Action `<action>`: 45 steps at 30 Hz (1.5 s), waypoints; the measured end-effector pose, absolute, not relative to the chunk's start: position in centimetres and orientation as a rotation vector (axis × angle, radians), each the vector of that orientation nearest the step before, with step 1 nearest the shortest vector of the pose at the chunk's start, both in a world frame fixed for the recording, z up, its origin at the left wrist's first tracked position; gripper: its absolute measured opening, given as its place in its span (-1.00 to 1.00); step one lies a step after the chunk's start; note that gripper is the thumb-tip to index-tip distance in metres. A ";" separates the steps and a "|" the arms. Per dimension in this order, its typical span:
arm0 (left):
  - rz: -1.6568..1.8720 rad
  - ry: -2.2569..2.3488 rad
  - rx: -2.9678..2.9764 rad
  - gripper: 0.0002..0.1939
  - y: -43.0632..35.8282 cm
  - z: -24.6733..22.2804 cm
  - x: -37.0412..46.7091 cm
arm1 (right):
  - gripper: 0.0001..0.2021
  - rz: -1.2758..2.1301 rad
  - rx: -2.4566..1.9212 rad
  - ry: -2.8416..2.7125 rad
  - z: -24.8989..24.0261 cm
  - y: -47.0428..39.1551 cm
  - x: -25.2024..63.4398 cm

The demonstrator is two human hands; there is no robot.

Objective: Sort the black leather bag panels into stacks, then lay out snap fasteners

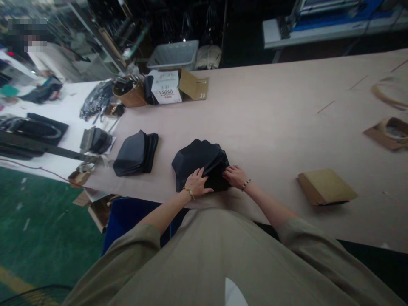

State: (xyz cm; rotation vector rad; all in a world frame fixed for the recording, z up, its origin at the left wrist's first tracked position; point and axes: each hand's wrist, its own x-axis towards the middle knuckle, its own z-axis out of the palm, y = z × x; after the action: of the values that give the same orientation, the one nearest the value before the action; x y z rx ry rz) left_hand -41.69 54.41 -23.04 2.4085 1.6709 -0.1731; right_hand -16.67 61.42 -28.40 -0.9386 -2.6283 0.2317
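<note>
A fanned pile of black sheet pieces (196,157) lies near the table's front edge. My left hand (196,183) rests on the pile's front part, fingers spread and thumb pointing right. At the pile's right edge, my right hand (235,176) has its fingers bent against the black pieces; whether it pinches one is too small to tell. To the left sits a neater stack of black pieces (135,154).
The pale table (255,114) also bears a brown box (327,187) at right, tape rolls (395,128) at far right, and an open carton (166,87) at the back. A person (54,59) is at the upper left.
</note>
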 end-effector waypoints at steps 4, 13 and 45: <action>-0.190 1.839 2.310 -0.59 55.0 -22.6 -41.4 | -0.79 0.149 -0.955 -2.426 -23.9 63.5 -20.8; -0.223 1.960 2.246 -0.58 65.7 -11.2 -50.6 | -0.76 0.392 -1.426 -1.692 -23.7 59.6 -17.8; -0.127 1.366 2.407 -0.31 51.1 -24.6 -46.7 | -0.77 1.658 -1.808 -1.092 -28.4 54.3 -20.2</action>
State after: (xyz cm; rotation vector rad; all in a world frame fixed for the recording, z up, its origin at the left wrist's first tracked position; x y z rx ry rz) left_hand -46.66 51.09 -24.64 2.4070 1.3658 -0.1273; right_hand -20.22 54.35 -28.45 -1.8078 -1.0920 1.6580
